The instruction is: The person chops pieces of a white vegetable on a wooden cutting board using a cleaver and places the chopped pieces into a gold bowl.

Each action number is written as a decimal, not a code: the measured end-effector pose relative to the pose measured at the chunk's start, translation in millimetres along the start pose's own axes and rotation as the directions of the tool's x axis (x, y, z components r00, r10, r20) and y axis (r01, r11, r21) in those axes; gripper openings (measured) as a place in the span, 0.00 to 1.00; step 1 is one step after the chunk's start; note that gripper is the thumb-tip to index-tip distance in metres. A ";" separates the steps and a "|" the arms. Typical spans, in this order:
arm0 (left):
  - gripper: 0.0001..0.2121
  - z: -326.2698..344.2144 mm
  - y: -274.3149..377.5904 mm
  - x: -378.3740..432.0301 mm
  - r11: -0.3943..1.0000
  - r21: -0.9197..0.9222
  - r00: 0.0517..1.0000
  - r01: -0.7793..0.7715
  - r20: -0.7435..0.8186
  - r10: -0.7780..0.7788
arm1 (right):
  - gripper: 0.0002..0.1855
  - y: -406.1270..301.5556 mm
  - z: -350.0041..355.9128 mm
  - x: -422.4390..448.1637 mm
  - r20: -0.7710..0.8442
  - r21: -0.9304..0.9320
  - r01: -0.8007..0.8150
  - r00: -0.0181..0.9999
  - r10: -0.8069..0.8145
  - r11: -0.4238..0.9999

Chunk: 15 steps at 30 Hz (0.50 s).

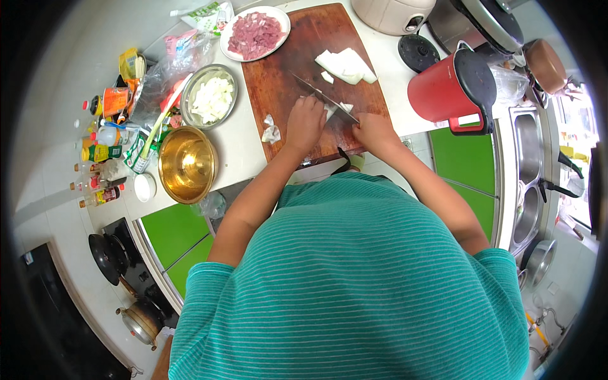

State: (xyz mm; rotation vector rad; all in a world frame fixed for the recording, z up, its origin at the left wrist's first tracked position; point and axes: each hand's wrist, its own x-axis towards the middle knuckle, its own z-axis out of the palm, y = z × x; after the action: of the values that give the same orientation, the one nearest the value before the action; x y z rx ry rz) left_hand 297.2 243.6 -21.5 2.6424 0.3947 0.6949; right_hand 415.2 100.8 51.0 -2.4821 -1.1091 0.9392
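My right hand (376, 134) is closed around the handle of a kitchen knife (323, 95) over a wooden cutting board (313, 33). Beside the blade, my left hand (306, 121) presses with bent fingers on a small white piece of food (329, 111), partly hidden by the fingers and the knife. A larger white chunk (346, 65) lies farther back on the board, a small scrap near it. White scraps (271, 131) rest left of my left hand. A white plate of cut raw meat (256, 34) overlaps the board's back left corner.
Left of the board stand a metal bowl of white diced pieces (209, 97) and a gold-coloured bowl (187, 165), with a small white bowl (145, 187), bottles and bags beyond. A red pitcher (439, 90), a black lid (418, 53) and a beige appliance (392, 14) are at the right.
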 end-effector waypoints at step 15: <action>0.12 -26.6 -3.8 -9.3 0.999 -0.016 0.989 -0.045 0.143 0.047 | 0.12 -9.2 5.1 -13.6 -0.139 0.063 0.063 0.989 -0.054 0.996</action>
State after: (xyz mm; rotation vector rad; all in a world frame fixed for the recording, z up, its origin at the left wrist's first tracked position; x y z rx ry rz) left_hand 275.0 251.3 -5.5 2.6760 0.2885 0.5146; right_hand 399.7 96.8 57.6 -2.4062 -1.0814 0.7641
